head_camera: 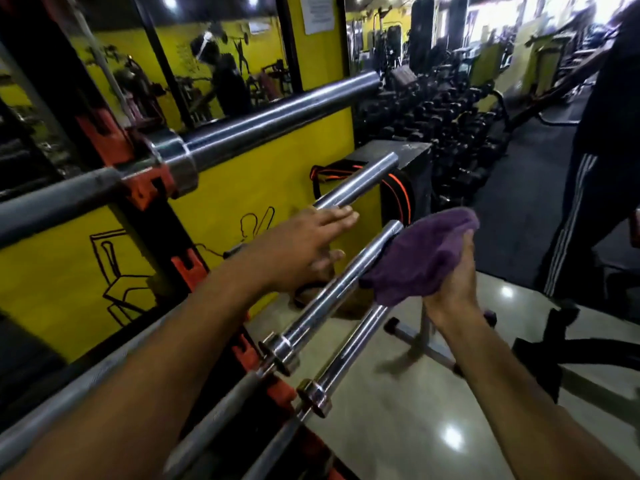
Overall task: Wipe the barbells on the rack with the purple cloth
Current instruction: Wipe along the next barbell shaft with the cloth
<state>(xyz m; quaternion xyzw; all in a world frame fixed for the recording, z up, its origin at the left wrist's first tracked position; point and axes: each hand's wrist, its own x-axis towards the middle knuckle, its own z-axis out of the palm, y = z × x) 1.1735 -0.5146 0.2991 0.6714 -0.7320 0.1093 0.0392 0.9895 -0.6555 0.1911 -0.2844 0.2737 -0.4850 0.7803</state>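
Head view | right hand (450,285) fingers clutch fuzzy purple cloth (419,258) | left hand (298,251) fingers straight, released

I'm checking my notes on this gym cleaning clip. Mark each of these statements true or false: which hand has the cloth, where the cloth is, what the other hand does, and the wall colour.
1. The right hand holds the purple cloth. True.
2. The cloth is on the topmost barbell. False: it touches a lower barbell, near its end.
3. The left hand grips a dumbbell. False: its fingers are straight, reaching by another barbell.
4. The wall behind the rack is yellow. True.
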